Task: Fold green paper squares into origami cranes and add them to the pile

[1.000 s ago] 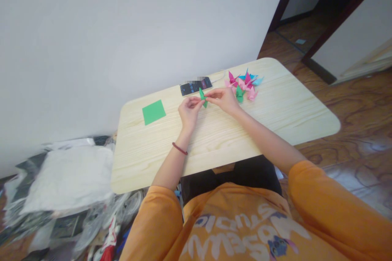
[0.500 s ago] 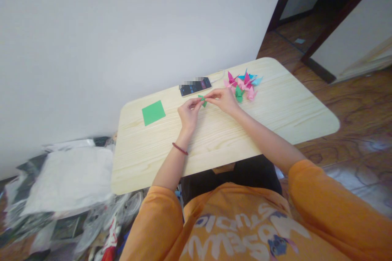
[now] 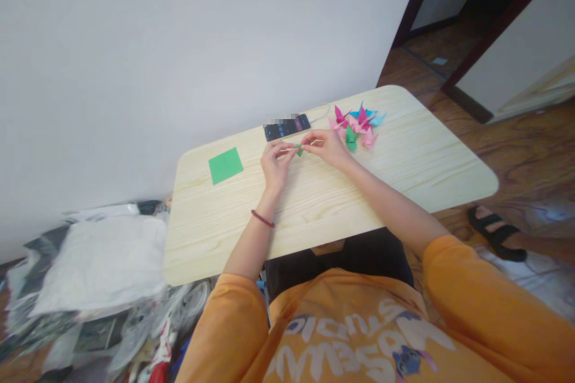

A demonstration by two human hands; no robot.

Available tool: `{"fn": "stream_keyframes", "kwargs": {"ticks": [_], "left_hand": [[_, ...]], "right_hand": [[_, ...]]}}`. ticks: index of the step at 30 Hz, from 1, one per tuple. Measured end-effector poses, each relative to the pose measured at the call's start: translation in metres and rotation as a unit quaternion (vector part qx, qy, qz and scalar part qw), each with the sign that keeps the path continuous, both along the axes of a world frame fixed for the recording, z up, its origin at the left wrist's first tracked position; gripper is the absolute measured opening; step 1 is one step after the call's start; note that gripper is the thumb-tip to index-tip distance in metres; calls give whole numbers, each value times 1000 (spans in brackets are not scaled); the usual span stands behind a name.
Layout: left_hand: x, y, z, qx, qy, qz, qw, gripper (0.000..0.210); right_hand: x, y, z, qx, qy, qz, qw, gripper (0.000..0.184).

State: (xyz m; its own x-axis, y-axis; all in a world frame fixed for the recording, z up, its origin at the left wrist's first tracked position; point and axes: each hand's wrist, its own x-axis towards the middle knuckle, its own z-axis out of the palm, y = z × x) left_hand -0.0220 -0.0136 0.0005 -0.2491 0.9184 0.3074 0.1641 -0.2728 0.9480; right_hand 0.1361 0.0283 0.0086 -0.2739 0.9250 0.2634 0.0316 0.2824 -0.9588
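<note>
A small folded green paper piece [image 3: 299,149] is pinched between my two hands just above the light wooden table [image 3: 404,173]. My left hand [image 3: 276,163] grips its left side and my right hand [image 3: 326,146] grips its right side; most of the paper is hidden by my fingers. A flat green paper square [image 3: 225,165] lies on the table to the left of my hands. To the right of my right hand sits a pile of finished paper cranes [image 3: 357,124] in pink, blue and green.
A dark phone [image 3: 287,128] with a white cable lies at the table's far edge by the wall. Plastic bags and clutter [image 3: 99,269] fill the floor at the left. Another person's sandalled foot [image 3: 496,230] stands on the wooden floor at the right.
The green piece has been turned flatter and lower between my fingers, so less of it shows. A sandalled foot has come into view at the right.
</note>
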Motion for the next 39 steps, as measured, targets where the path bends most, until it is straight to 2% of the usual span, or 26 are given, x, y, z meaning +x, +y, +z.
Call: {"fn": "stream_keyframes", "kwargs": {"ticks": [2,5,11,17,26,32,39], "left_hand": [[1,1,-1,0,-8,-14,1000,13],[4,2,-3,-40,-50,-40,997,14],[8,1,-6,-71,-107,-50,990,24],[8,1,-9,-94,-130,-65,985,33],[9,-2,-7,-107,-115,-71,985,38],[9,-1,-5,-120,-148,-92,977,41],[14,-3,-8,-128,-180,-82,972,45]], "right_hand": [[0,0,0,-5,2,4,1000,15],[-1,1,1,-29,11,5,1000,16],[-4,0,2,-117,80,27,990,31],[-5,2,-2,-175,109,4,978,36],[-4,4,-5,-184,104,-2,978,34],[-3,5,-10,-177,110,2,978,31],[-5,6,-11,-183,115,3,976,33]]}}
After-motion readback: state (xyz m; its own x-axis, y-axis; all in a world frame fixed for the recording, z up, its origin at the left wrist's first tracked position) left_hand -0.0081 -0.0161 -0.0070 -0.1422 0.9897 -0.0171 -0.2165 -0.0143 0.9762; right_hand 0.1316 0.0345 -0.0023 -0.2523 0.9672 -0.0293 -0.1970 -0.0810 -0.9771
